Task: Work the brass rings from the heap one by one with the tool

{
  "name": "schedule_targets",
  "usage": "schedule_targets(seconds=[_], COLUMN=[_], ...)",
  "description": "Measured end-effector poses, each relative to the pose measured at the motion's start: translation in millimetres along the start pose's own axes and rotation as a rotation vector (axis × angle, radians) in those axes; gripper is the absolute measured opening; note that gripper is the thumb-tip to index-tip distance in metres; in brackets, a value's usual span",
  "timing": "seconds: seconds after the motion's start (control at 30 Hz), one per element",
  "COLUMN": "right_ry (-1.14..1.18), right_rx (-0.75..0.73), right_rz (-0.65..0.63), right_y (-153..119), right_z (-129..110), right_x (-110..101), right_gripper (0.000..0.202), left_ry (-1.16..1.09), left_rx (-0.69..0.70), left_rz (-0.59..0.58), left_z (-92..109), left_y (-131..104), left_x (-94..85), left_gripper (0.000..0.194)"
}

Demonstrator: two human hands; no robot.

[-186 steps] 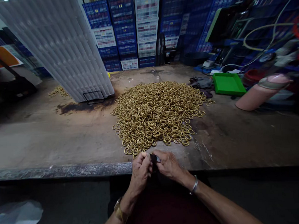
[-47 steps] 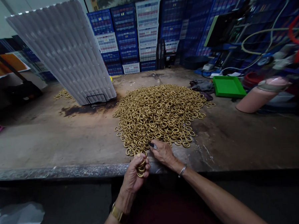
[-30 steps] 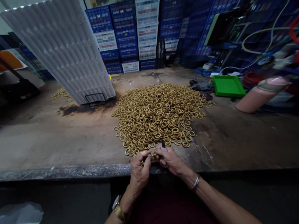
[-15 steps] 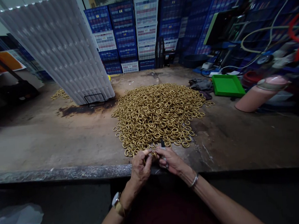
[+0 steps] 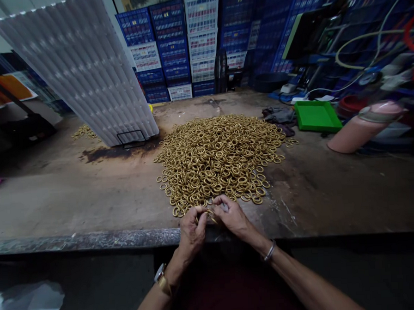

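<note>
A broad heap of brass-coloured metal rings (image 5: 217,150) lies on the worktable in front of me. At its near edge, my left hand (image 5: 193,229) is closed, thumb against forefinger, pinching a few of the rings (image 5: 210,214). My right hand (image 5: 234,218) is just to the right, its fingers curled and their tips close to those rings. Something small and greyish shows between the right fingers, too hidden to name. The left wrist carries a watch (image 5: 161,274), the right a bangle (image 5: 269,250).
Left of the heap, a tall pale ribbed panel (image 5: 84,69) leans in a black wire stand (image 5: 131,138). A green tray (image 5: 318,116), a dark cloth (image 5: 279,116) and a pink bottle (image 5: 363,128) are at the right. Stacked crates (image 5: 169,36) line the back.
My right hand has drawn slightly away from the left, its forefinger raised and bent. The dark upright piece that showed above its fingers is out of sight. The left hand still pinches rings.
</note>
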State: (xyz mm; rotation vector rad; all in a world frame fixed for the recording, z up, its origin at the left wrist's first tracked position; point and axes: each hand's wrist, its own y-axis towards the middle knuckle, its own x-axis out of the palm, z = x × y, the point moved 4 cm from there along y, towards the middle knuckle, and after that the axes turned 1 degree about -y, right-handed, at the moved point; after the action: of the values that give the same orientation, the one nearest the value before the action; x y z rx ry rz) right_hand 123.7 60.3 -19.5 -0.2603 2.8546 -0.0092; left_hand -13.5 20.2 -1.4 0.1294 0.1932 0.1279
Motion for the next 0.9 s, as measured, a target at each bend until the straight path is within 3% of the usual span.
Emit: schedule_targets(seconds=[0.17, 0.33, 0.5, 0.63, 0.73, 0.83, 0.9], right_ry=[-0.119, -0.086, -0.147, -0.258, -0.381, -0.41, -0.371], right_rx=[-0.194, -0.198, -0.149, -0.131, -0.198, -0.283, -0.337], right_rz=[-0.142, -0.173, -0.057, 0.009, 0.082, 0.186, 0.174], right_y=[-8, -7, 0, 7, 10, 7, 0], right_z=[-9, -5, 0, 7, 7, -1, -10], right_x=[6, 11, 5, -2, -9, -17, -17], right_gripper=[0.027, 0.018, 0.017, 0.017, 0.017, 0.022, 0.022], left_ry=[-0.037, -0.063, -0.062, -0.181, -0.318, -0.425, -0.449], left_rx=[-0.048, -0.077, -0.11, -0.325, -0.462, -0.487, -0.497], left_rz=[-0.017, -0.001, 0.02, -0.062, -0.112, -0.088, -0.084], left_z=[-3, -7, -4, -7, -11, -12, -14], left_y=[1, 1, 1, -1, -4, -5, -5], left_x=[3.6, 4.3, 3.7, 7.9, 10.6, 9.2, 8.7], left_gripper=[0.01, 0.009, 0.009, 0.017, 0.022, 0.026, 0.028])
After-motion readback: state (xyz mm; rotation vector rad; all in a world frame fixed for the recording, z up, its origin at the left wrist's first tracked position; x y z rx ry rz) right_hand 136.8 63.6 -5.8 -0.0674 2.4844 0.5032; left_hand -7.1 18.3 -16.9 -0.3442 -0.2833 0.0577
